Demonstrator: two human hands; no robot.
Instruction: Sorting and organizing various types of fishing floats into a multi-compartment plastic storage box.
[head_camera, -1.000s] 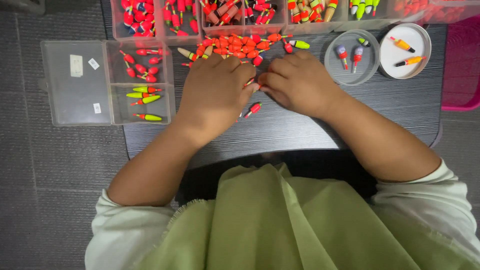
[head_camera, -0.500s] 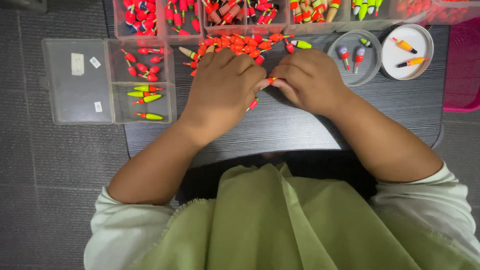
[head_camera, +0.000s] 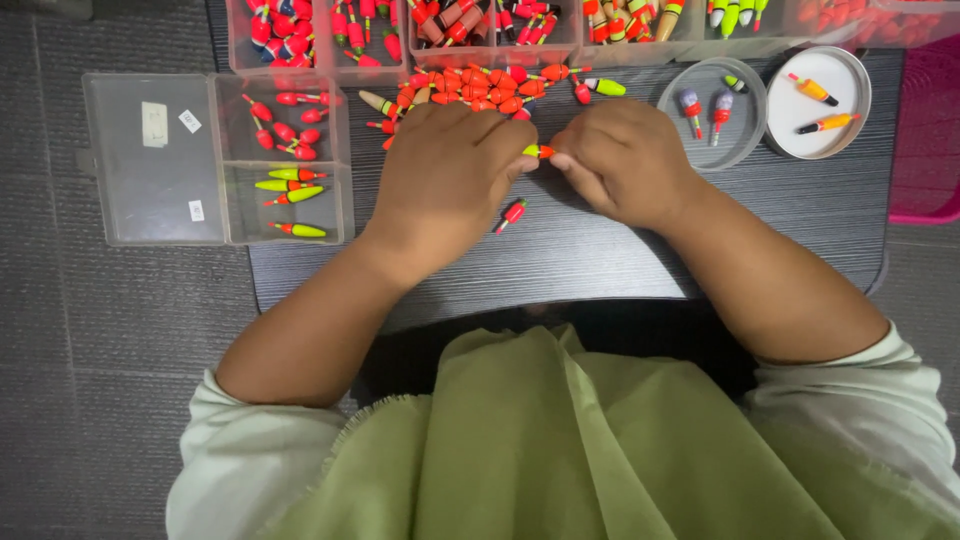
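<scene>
Small float (head_camera: 538, 151), yellow-green one end and orange the other, pinched between fingertips of left hand (head_camera: 450, 180) and right hand (head_camera: 622, 160), just near of the loose pile, mid bench (head_camera: 600, 250). Both hands curled, fingers closed on that one float; nothing else held.

Progress, judged from layout: partly sorted. Loose pile of red-orange floats (head_camera: 480, 90) unsorted at far centre. One red float (head_camera: 513, 212) lying apart, near side of left hand. Clear divided box (head_camera: 215, 160) at left: far cell with several red floats (head_camera: 285, 125), near cell with few yellow-green floats (head_camera: 288, 185), large left cell holding none. Round clear dish (head_camera: 712, 125) at right with a few purple-tipped floats; round white lid (head_camera: 818, 100) further right with two orange-yellow slim floats. Bulk of pile left to sort.

Labels: two small white rectangular stickers in the box's left cell, one taller at far (head_camera: 154, 124), one small at near (head_camera: 196, 210); third small sticker (head_camera: 189, 121) beside. Print too small to tell. Long clear trays (head_camera: 500, 30) along far edge, filled by colour. Pink bin (head_camera: 925, 140) at far right.
</scene>
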